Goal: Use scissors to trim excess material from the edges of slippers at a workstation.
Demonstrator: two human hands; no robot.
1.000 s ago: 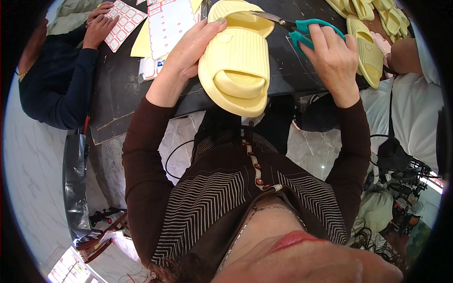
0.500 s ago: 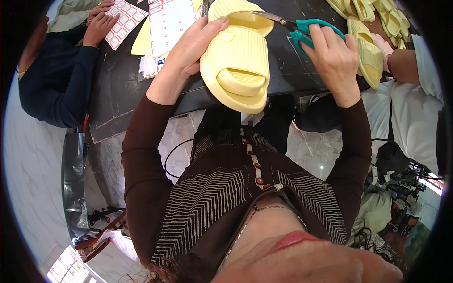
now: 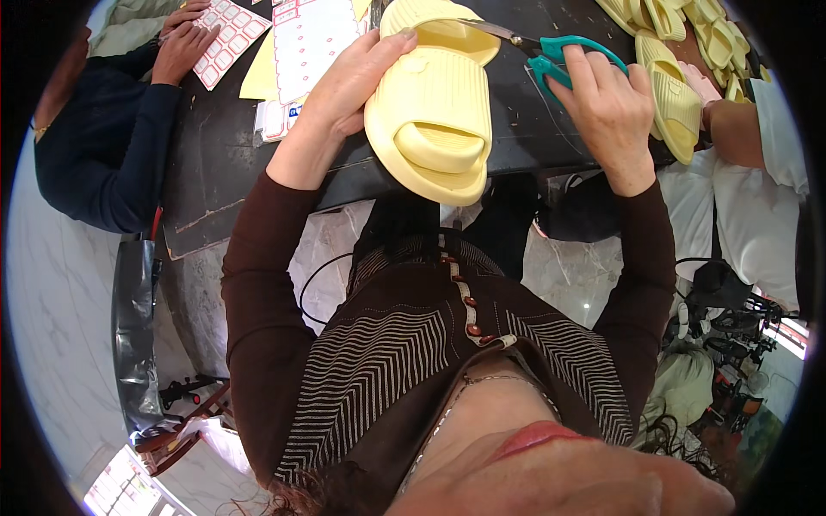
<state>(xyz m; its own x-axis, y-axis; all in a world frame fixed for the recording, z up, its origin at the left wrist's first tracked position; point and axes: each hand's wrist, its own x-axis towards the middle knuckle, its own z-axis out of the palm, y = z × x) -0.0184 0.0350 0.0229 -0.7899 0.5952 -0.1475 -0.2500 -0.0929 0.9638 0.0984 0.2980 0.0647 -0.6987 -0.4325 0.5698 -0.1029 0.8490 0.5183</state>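
My left hand (image 3: 351, 84) grips a pair of pale yellow slippers (image 3: 434, 99) by their left side, thumb on top near the strap. The slippers are stacked one against the other at the table's near edge. In my right hand (image 3: 609, 107) are scissors (image 3: 578, 45) with teal handles, fingers through the loops. Their metal blades point left and reach over the far slipper's opening, close to its rim. Whether the blades touch the slipper I cannot tell.
The black table (image 3: 224, 172) carries printed label sheets (image 3: 314, 52) to the left. A co-worker's hands (image 3: 182, 50) rest on another sheet (image 3: 225, 39). More yellow slippers (image 3: 675, 103) lie at the right, beside another person's arm (image 3: 738, 133). A thin thread (image 3: 559, 129) lies below the scissors.
My hands, the slippers and the scissors stay almost in place; the slippers' near end has risen very slightly. The person at the right has shifted a little.
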